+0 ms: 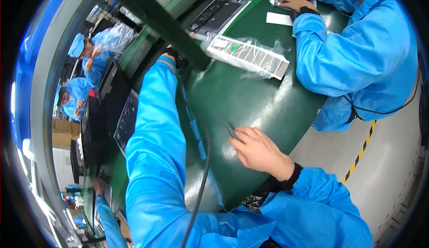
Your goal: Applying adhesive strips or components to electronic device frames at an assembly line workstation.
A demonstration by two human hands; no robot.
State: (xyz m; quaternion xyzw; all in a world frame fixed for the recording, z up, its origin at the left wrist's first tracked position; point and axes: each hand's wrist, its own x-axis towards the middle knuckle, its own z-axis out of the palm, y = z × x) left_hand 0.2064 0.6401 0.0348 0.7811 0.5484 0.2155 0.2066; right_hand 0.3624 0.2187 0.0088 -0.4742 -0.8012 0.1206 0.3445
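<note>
My right hand (254, 148) pinches a slim tool (231, 131), tip pointing far-left. A post (154, 18) mostly hides my left hand (192, 35); grip unclear.

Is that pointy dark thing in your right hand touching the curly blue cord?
Apart. The head view shows green tabletop between the dark pointed tool in the right hand and the curly blue cord.

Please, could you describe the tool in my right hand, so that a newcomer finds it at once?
Over the glossy dark-green table, find the bare right hand with a black wristband. It holds a slim, dark, pointed tool, much shorter than the coiled blue cord to its left.
</note>
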